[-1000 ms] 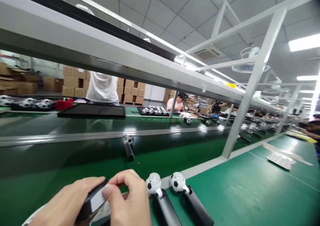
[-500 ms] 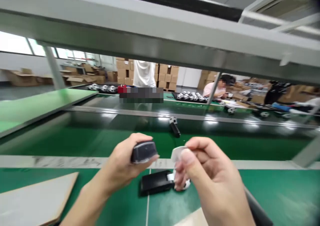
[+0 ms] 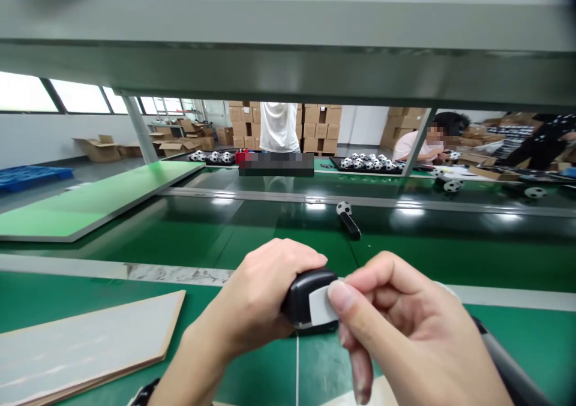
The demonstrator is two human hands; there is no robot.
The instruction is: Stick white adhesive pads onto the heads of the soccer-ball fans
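Note:
My left hand (image 3: 265, 286) is wrapped round a black plastic handle (image 3: 299, 298), its blunt end turned to the right. Between thumb and forefinger of my right hand (image 3: 387, 316) is a small white label (image 3: 320, 306), lying against that end; I cannot tell whether it is stuck there. Beneath my hands, another black piece lies on the green table, mostly hidden. Farther off, a black handle with a football-patterned ball (image 3: 348, 220) rests on the green belt.
White-faced boards (image 3: 90, 346) lie at left on the table (image 3: 252, 364). A grey beam (image 3: 288, 64) crosses above. Trays of football-patterned balls (image 3: 366, 162) stand across the belt (image 3: 279, 232). One person (image 3: 279, 127) stands opposite; another (image 3: 416, 145) works at right.
The black handle and the white label, apart before, have come together. My left hand has turned over, back upward. The view has levelled, so the scene sits farther right.

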